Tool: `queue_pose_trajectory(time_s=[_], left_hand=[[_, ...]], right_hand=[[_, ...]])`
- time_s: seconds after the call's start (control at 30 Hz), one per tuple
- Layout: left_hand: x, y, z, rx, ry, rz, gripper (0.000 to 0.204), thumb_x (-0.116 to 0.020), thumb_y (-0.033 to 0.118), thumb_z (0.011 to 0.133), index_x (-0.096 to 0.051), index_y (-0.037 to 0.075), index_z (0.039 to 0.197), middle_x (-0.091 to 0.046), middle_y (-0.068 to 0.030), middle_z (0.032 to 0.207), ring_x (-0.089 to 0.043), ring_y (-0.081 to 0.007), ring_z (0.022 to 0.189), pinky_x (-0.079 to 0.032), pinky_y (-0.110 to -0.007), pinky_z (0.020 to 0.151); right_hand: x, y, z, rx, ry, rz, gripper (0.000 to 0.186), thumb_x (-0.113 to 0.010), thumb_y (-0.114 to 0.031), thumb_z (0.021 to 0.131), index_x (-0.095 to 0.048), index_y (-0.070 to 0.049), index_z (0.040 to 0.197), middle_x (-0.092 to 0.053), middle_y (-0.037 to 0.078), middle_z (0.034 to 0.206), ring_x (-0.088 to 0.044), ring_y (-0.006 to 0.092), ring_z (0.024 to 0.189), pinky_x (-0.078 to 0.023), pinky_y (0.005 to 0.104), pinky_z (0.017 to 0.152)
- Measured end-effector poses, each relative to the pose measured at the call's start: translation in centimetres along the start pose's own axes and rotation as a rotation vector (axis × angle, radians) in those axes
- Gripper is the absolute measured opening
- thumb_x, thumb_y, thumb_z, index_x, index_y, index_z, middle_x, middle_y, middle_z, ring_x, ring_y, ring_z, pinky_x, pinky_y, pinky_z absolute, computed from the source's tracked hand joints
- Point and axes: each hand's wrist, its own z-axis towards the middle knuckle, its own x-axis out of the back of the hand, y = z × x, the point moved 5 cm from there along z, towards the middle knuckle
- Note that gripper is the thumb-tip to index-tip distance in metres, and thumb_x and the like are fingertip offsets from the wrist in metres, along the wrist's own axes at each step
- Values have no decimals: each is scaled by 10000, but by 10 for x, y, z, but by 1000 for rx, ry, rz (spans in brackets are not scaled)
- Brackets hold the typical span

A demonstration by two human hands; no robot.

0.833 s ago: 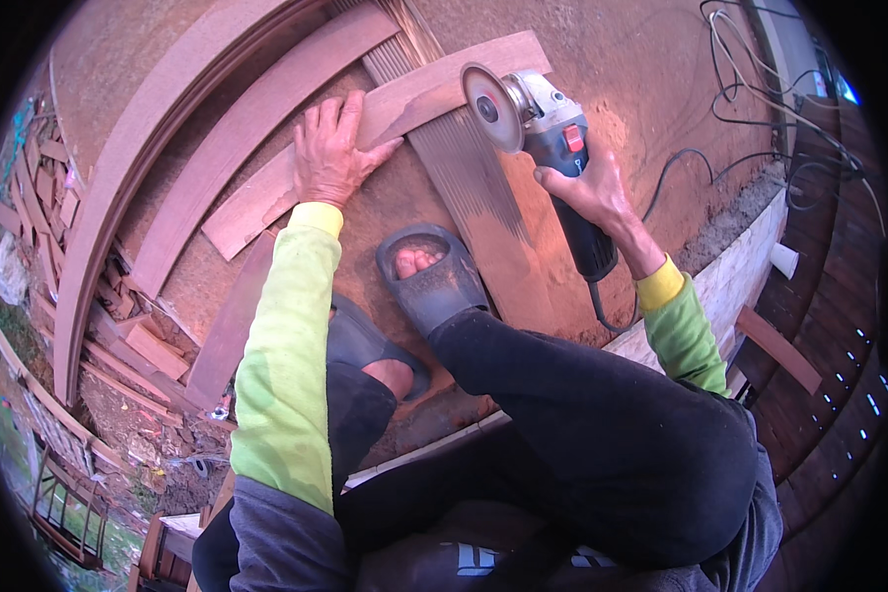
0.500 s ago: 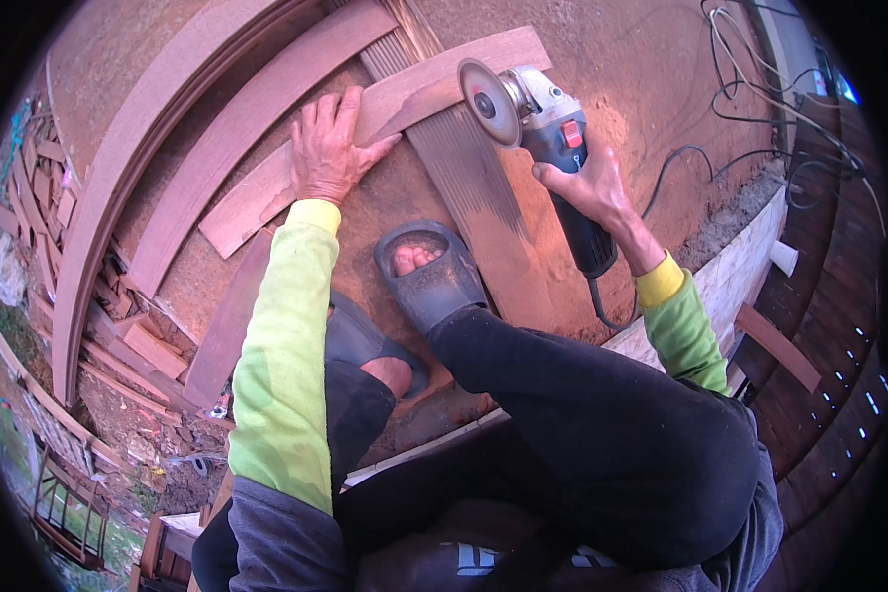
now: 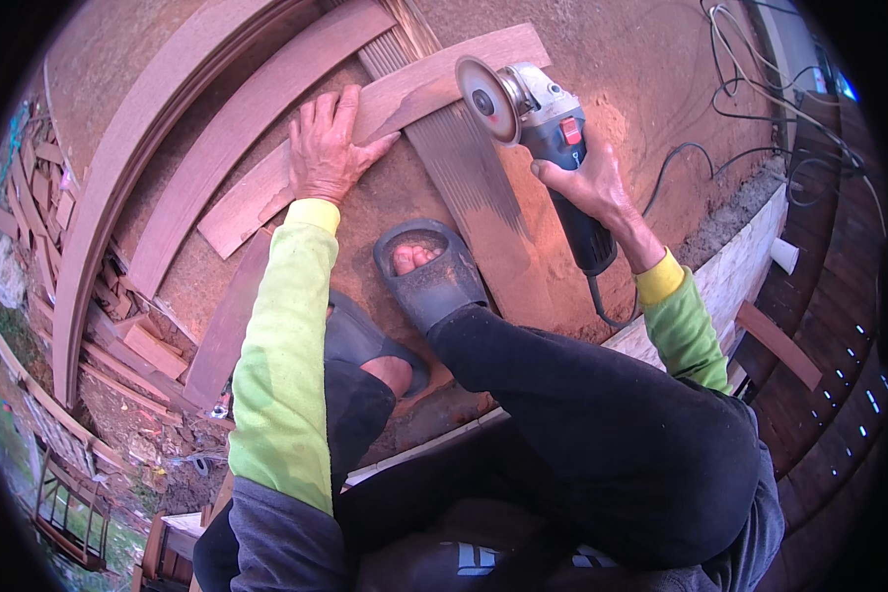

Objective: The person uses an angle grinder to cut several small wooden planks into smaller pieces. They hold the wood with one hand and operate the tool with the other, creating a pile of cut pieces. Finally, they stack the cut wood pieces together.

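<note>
My left hand lies with fingers spread on a wooden board, which lies diagonally across a grooved plank on the ground. My right hand grips an angle grinder by its dark body, thumb wrapped over it. The grinder's disc is raised at the upper end, beside that board; whether it touches the wood I cannot tell.
Curved wooden strips lie at left, beside scattered offcuts. My sandalled feet are below the board. Cables run along the right, near a pale ledge and dark decking with a loose curved piece.
The grinder, the board and both my hands appear slightly higher and further left in the picture. My grip and finger positions look the same.
</note>
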Motion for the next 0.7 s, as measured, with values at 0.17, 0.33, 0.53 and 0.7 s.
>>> queue_pose_trajectory(time_s=[0.17,0.33,0.53,0.7], left_hand=[[0,0,0,0,-10,13,759,-755,597,678,-567,122,1240,-563,-65,1085,-533,-252,1023,-460,-397,855],[0,1,0,-3,-7,13,756,-752,601,683,-565,125,1240,-562,-65,1079,-533,-251,1021,-463,-396,855],[-1,0,0,-2,-11,19,758,-747,609,687,-563,129,1244,-559,-64,1085,-532,-250,1028,-464,-401,857],[-1,0,0,0,-19,22,761,-749,610,686,-562,131,1247,-558,-62,1091,-532,-251,1035,-467,-401,855]], right_hand=[[-2,6,1,15,-10,1,675,-751,-324,668,-539,125,1125,-653,205,931,-675,269,819,-569,366,738],[-1,2,1,11,-11,-4,678,-749,-325,671,-538,125,1132,-654,208,943,-674,271,835,-568,366,758],[-2,2,1,7,-23,0,674,-749,-330,671,-543,122,1127,-655,211,946,-675,272,843,-568,368,766],[-2,0,1,-1,-23,-13,666,-750,-334,669,-550,121,1113,-660,205,930,-677,271,824,-569,369,753]])
